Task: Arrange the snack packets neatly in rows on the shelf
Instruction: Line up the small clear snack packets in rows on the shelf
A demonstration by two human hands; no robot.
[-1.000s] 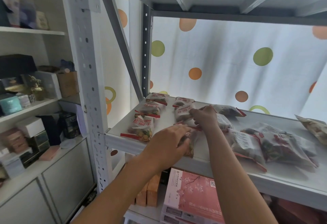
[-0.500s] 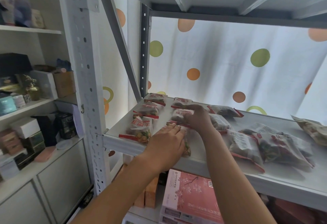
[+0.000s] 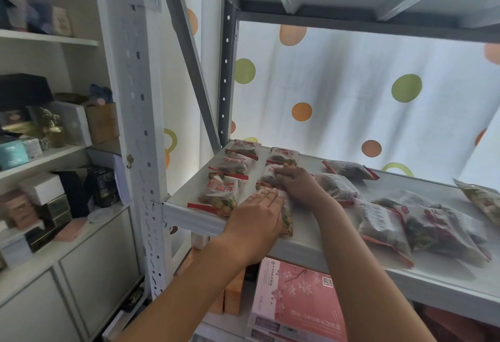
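Observation:
Clear snack packets with red ends lie on the white metal shelf point(image 3: 194, 220). Three form a column at the left end: back point(image 3: 244, 149), middle point(image 3: 234, 166), front point(image 3: 220, 196). A second column sits beside it, with one packet at the back point(image 3: 284, 153). My right hand point(image 3: 300, 185) rests its fingers on this column's middle packet point(image 3: 266, 178). My left hand point(image 3: 254, 217) lies flat, fingers straight, on its front packet point(image 3: 287, 218), which is mostly covered. Loose packets lie unaligned to the right point(image 3: 349, 170), point(image 3: 381, 222), point(image 3: 438, 229).
One more packet point(image 3: 484, 201) lies at the far right edge. A perforated upright post point(image 3: 138, 125) stands left of the shelf. A pink box point(image 3: 295, 295) and orange boxes point(image 3: 232, 294) sit on the level below. A dotted curtain point(image 3: 351, 93) hangs behind. A white cabinet point(image 3: 40, 187) holds boxes.
My left hand has flattened and slid forward over the front packet. My right hand has lowered from pinching a packet to resting on the middle one. The view has shifted slightly.

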